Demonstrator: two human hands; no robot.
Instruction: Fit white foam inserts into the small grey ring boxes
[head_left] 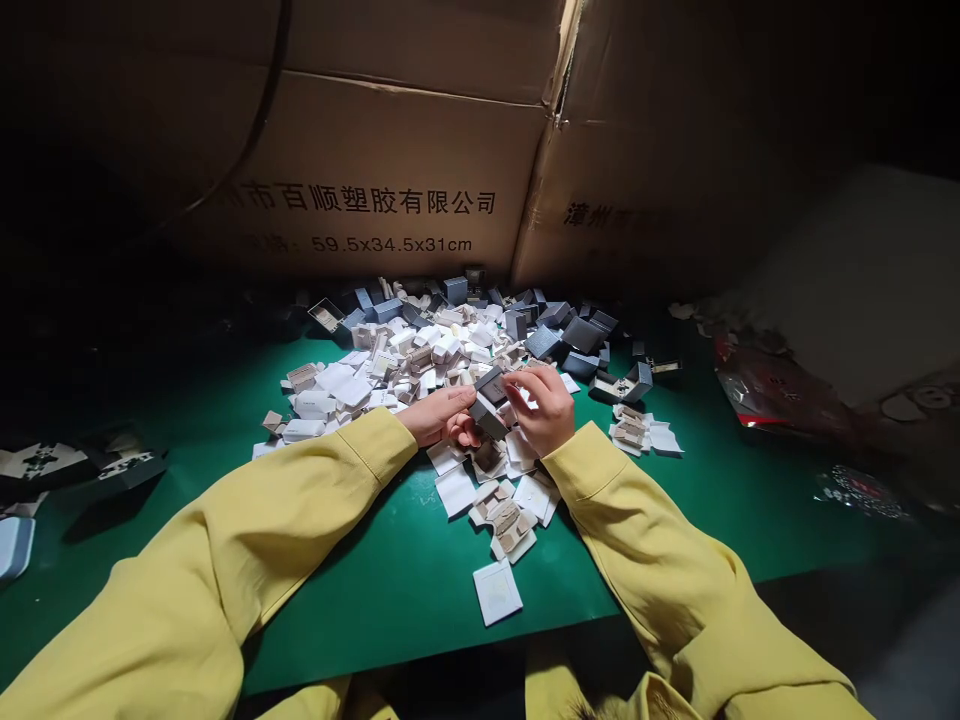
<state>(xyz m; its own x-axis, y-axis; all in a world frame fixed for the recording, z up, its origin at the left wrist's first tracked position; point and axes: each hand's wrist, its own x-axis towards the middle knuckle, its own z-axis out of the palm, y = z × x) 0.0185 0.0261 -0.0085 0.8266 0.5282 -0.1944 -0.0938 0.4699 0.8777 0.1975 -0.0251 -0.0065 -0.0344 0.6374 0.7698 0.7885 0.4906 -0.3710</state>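
Observation:
My left hand [444, 414] is closed around a small dark grey hinged box [491, 418], whose lid stands raised. From the other side, my right hand [546, 408] has its thumb and forefinger bent together at the open lid; whether they pinch the lid or a small piece inside cannot be made out. Under and behind both hands spreads a heap of white folded card inserts [352, 385]. More dark small boxes [555, 335] lie along the back of the heap, some open. A square white card [496, 592] lies flat nearer to me.
Large cardboard cartons [405, 150] stand behind the green table [360, 590]. At the left lie open dark boxes [127, 465] and a pale blue-white object [15, 545]. On the right are a red plastic packet [765, 385] and a clear patterned bag [859, 490].

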